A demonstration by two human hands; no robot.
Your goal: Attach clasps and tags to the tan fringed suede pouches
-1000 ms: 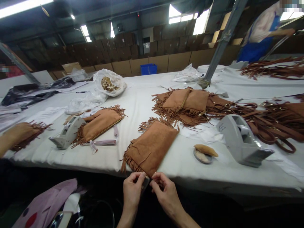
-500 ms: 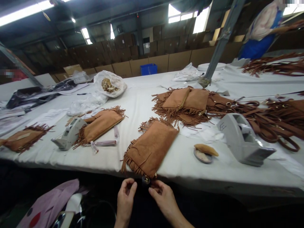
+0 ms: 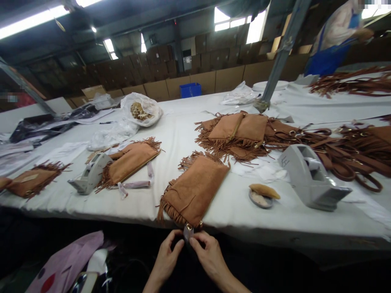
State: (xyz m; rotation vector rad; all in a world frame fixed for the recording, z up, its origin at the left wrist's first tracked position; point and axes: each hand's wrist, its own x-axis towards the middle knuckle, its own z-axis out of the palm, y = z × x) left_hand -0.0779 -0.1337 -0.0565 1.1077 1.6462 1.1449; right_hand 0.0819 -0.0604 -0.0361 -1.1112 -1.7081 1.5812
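A tan suede fringed bag (image 3: 195, 189) lies flat on the white-covered table, its near corner at the front edge. At that corner a gold clasp (image 3: 189, 227) hangs over the edge, with a small translucent wrap (image 3: 188, 235) around or against it. My left hand (image 3: 169, 253) curls in from the left, fingertips closed at the wrap's left side; its exact hold is partly hidden. My right hand (image 3: 210, 254) pinches the wrap's right side between thumb and fingers. The bag's gold zipper end (image 3: 200, 223) is just above my right fingers.
Two grey tape dispensers (image 3: 311, 179) (image 3: 91, 173) flank the bag. A small round dish (image 3: 260, 200) bears a tan pad. More fringed bags (image 3: 236, 130) (image 3: 134, 160) and brown straps (image 3: 342, 162) lie around. A metal post (image 3: 279, 57) rises behind; a co-worker (image 3: 332, 40) stands far right.
My left hand has moved right, closer to the clasp and my right hand. A pale translucent wrap now shows at the clasp, where a dark piece showed before. The bag stays put.
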